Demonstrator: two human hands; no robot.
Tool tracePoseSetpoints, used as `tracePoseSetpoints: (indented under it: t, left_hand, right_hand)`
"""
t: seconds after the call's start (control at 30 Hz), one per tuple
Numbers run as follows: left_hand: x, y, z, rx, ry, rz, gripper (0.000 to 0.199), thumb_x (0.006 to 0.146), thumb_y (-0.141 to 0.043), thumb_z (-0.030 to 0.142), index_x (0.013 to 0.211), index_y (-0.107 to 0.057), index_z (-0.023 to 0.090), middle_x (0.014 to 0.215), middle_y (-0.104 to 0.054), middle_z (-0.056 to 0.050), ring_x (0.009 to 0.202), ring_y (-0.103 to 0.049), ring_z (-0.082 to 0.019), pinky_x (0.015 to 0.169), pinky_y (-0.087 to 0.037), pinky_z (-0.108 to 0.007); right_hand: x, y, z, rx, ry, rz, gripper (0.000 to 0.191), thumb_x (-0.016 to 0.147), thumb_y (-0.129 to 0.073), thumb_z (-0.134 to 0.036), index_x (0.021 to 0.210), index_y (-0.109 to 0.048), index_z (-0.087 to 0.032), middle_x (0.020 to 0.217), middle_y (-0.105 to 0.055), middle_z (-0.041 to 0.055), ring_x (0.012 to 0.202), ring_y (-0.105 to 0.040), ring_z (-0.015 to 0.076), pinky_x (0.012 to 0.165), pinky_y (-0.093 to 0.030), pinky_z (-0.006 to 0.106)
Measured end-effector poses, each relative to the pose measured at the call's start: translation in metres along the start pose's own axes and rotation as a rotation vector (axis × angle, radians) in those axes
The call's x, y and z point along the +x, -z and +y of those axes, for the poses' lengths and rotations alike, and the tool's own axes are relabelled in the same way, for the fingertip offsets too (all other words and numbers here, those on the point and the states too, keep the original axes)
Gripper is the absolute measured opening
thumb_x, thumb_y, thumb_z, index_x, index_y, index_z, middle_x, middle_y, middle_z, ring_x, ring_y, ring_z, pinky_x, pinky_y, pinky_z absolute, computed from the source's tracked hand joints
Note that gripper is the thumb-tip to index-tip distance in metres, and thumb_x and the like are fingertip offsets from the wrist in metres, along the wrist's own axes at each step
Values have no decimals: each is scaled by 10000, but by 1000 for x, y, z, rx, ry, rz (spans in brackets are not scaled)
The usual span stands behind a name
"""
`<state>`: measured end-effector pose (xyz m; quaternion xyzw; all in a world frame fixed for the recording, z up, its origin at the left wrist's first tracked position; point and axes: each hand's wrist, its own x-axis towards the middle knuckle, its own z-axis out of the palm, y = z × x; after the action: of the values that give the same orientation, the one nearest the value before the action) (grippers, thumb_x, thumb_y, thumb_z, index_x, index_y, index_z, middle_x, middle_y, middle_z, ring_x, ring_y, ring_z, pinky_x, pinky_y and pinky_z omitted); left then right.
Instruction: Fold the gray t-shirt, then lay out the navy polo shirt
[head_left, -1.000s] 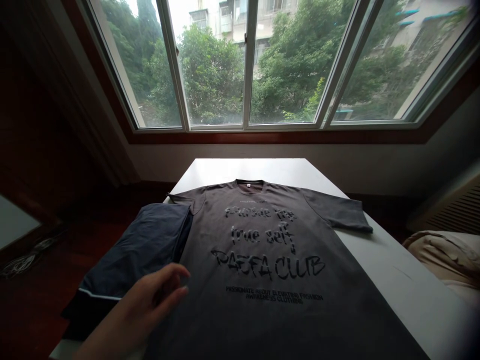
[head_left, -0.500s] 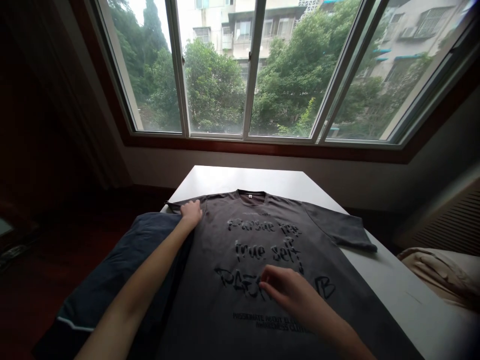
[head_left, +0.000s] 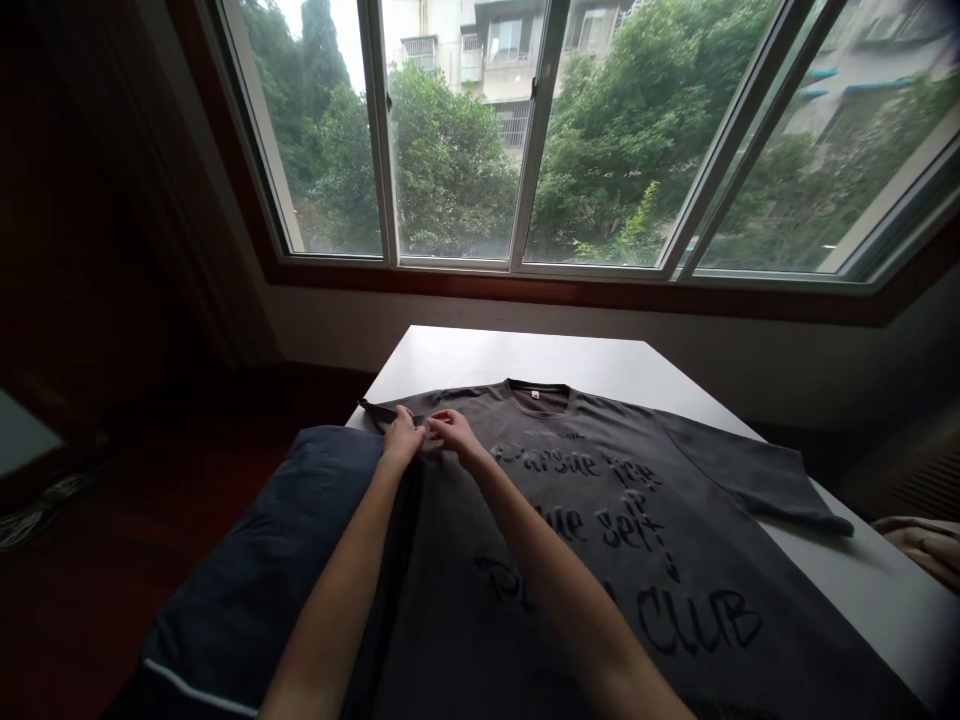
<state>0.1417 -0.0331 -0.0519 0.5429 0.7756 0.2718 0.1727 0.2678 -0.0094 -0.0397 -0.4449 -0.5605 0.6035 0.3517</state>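
My left hand (head_left: 403,442) and my right hand (head_left: 455,437) are close together on a big gray T-shirt (head_left: 720,490). The T-shirt lies flat on top of a white table (head_left: 517,350), and it covers most of the table. Its bottom part hangs toward me, past the near end of the table.

My hands are at the far left part of the table, on the T-shirt's shoulder, near the short sleeve on that side. My fingertips (head_left: 427,428) come in toward each other, with just a small gap between the two hands. The grip is narrow, but I cannot tell if my fingers pinch the cloth or only lie on it.

The T-shirt's cloth looks soft and thin, with small soft folds near my hands. It has a round dark collar (head_left: 535,390) at the far edge of the table. Big black wavy letters are printed on its front, and I can read the word "CLUB."

A dark blue cloth (head_left: 255,590) lies in a thick, soft, folded pile to the left of the table. It touches the T-shirt's edge and has a thin pale line along its side. A wide window (head_left: 525,130) is past the far end of the table.
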Motion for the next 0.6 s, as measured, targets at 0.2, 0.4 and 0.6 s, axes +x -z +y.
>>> tracePoseSetpoints:
  t: [0.2, 0.4, 0.6]
  left_hand:
    - [15, -4, -18, -338, -168, -181, 294, 770, -612, 167, 956, -387, 197, 735, -603, 13, 729, -635, -165, 662, -496, -276]
    - [17, -7, -17, -643, -322, -372, 351, 688, -694, 254, 871, -400, 200, 722, -565, 42, 675, -585, -125, 629, -451, -249]
    - [6, 7, 2, -669, -459, -490, 302, 699, -687, 261, 885, -460, 193, 806, -575, 20, 772, -580, -137, 737, -467, -279]
  right_hand:
    - [24, -20, 34, 154, -40, 144, 311, 773, -704, -328, 946, -484, -193, 742, -572, -18, 576, -544, 102, 435, -418, 188]
    - [18, 9, 34, 301, -90, 50, 377, 703, -782, -321, 958, -544, -178, 725, -610, -1, 564, -547, 98, 482, -440, 198]
    - [18, 36, 27, 403, -109, 34, 382, 730, -721, -375, 1039, -566, -211, 768, -598, -33, 573, -529, 72, 522, -446, 187]
